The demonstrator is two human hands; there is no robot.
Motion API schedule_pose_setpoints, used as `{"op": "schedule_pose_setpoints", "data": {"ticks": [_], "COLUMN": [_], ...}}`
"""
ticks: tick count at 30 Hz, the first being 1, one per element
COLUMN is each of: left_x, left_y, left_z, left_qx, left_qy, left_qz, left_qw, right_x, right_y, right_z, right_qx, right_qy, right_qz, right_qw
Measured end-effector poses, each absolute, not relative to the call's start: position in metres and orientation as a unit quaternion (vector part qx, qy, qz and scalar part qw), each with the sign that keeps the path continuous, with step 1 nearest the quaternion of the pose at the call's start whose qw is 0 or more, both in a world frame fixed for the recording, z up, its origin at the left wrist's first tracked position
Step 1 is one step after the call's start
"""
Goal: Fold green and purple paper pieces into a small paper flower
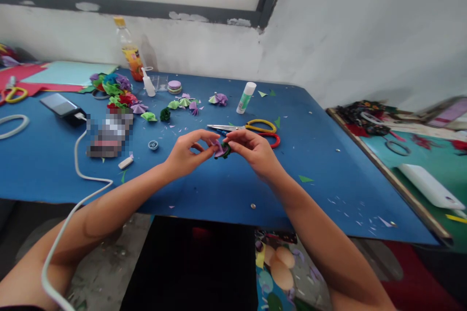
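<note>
Pinched between the left hand [184, 153] and right hand [251, 150] near the table's middle, a half-built purple paper flower [220, 149] looks unfinished, while finished flowers [111, 84] lie far left and loose folded fans [184, 102] wait behind.

The blue table top [226, 189] lies open in front of and to the right of both hands, marked only by small paper scraps. Directly behind the hands, the yellow-and-red-handled scissors [251, 129] block the far side, with the white-and-green glue stick [245, 98] upright beyond them. To the left, the small grey round cap [152, 145] and the white cable [78, 165] cross the surface. Folded paper flowers in purple, green and red [116, 88] crowd the far left, beside the clear plastic bottle with orange liquid [129, 50].
</note>
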State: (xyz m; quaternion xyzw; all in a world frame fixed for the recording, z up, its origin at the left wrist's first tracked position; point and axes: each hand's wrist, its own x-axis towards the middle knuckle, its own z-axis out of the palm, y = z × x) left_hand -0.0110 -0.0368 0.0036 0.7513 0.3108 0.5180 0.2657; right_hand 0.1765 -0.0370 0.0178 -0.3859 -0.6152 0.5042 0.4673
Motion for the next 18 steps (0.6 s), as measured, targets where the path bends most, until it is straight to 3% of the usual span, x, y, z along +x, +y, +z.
{"op": "schedule_pose_setpoints", "data": {"ticks": [7, 18], "left_x": [-0.0105, -0.0096], "left_y": [-0.0376, -0.036], "left_z": [0.0041, -0.0005], "left_qx": [0.786, 0.791], "left_qy": [0.258, 0.302], "left_qz": [0.486, 0.432], "left_qw": [0.282, 0.312], "right_x": [0.1753, 0.1701], "right_y": [-0.0383, -0.0436], "right_z": [0.0167, 0.0121], "right_qx": [-0.402, -0.412], "right_qy": [-0.641, -0.67], "right_qz": [0.47, 0.39], "right_qw": [0.454, 0.48]}}
